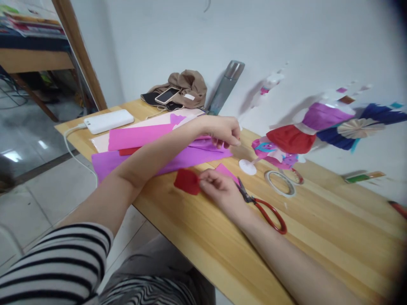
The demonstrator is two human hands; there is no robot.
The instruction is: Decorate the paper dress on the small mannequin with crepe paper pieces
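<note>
My right hand [219,188] pinches a small red piece of crepe paper [187,181] by one edge, just above the front of the table. Beside that hand lie scissors with red handles [269,216], their blades next to a small pink paper piece [226,171]. My left hand [222,130] reaches out over the sheets with its fingers curled and closed; what they hold, if anything, does not show. Beneath my left forearm lie a purple sheet [108,165] and a folded pink sheet [136,136]. A doll-sized dress form with a purple top and red skirt [291,142] stands to the right.
White tape rolls [280,183] lie right of the scissors. A power bank [109,121] with a cable sits at the left edge. By the wall are a brown cloth [190,87], a phone [168,95] and a grey flask [225,87]. A green-orange cutter [364,177] lies far right.
</note>
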